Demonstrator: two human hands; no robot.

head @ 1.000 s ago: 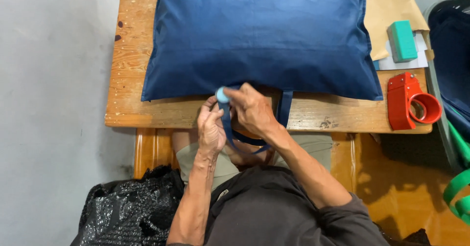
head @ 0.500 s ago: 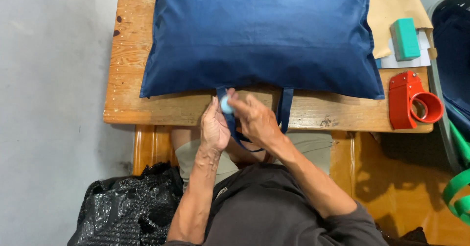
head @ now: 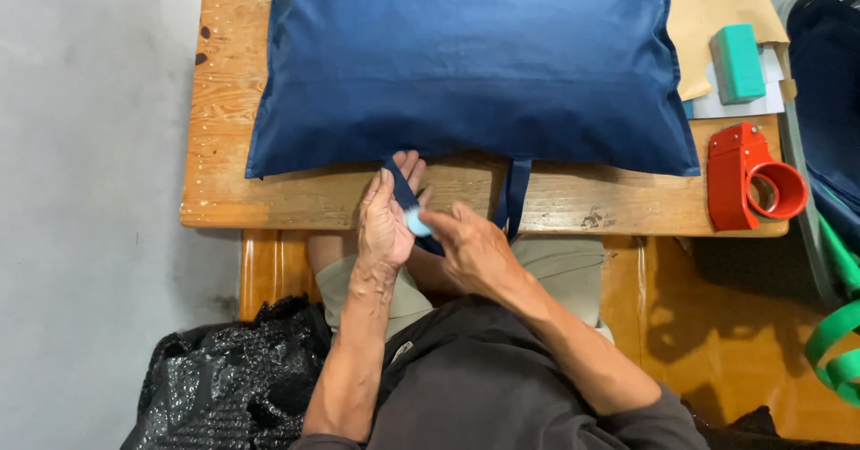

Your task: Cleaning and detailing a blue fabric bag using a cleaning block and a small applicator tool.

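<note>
Quick headcount from where I'm standing: one big navy fabric bag point(head: 466, 65) on the wooden surface point(head: 224, 145), with two straps point(head: 515, 195) hanging off its near edge. One red tape dispenser point(head: 748, 181), one teal block point(head: 736, 62), one brown paper envelope point(head: 712, 7). Two hands point(head: 385, 226), and one small light-blue piece point(head: 417, 224) pinched between them. One black plastic bag point(head: 224, 378) down on the floor.

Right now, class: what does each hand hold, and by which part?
The left hand supports the dark blue fabric bag's strap along its length; the right hand pinches a small light-blue object at its end.
</note>
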